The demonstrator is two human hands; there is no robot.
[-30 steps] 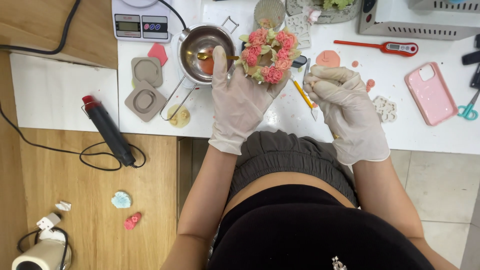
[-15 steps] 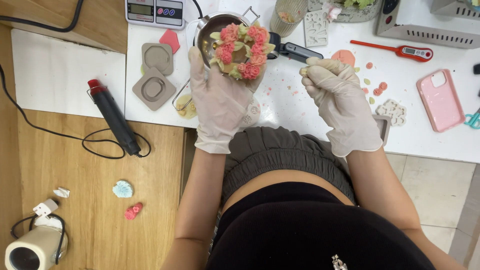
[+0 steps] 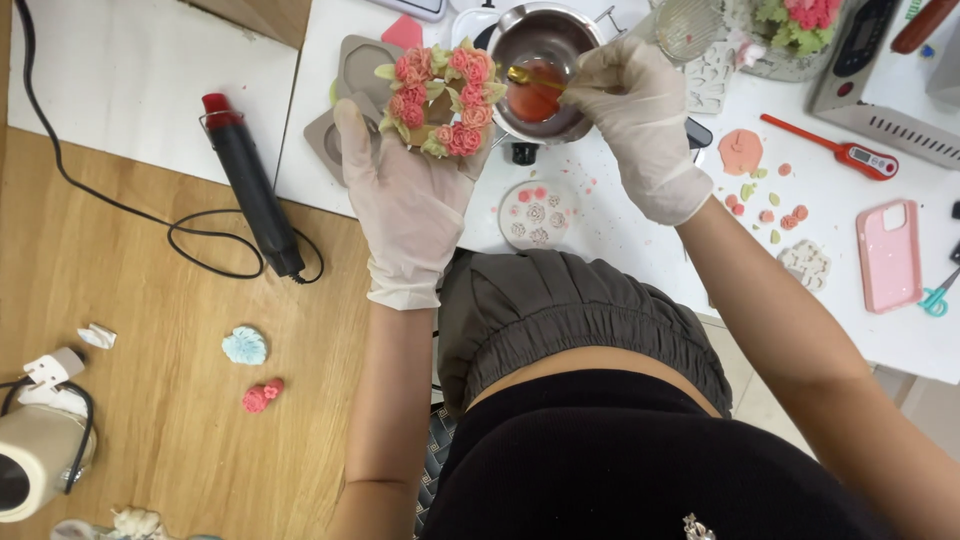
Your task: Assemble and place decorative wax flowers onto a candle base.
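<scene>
My left hand [image 3: 405, 200], in a white glove, holds up a small wreath of pink flowers and green leaves [image 3: 440, 98] on its palm. My right hand [image 3: 640, 125], also gloved, grips a gold spoon [image 3: 530, 77] whose tip dips into reddish liquid in a small metal pot [image 3: 540, 60]. The pot stands on the white table right beside the wreath.
A black heat gun with a red tip [image 3: 250, 185] and its cord lie at the left. Grey moulds [image 3: 355, 70], a round mould with pink flowers [image 3: 537, 213], a red thermometer [image 3: 835, 148], a pink phone [image 3: 888, 255] and small pink and green pieces [image 3: 765, 200] are on the table.
My right hand has reached left into the pot with the spoon. The wreath in my left hand sits lower and further left in view as the camera shifted.
</scene>
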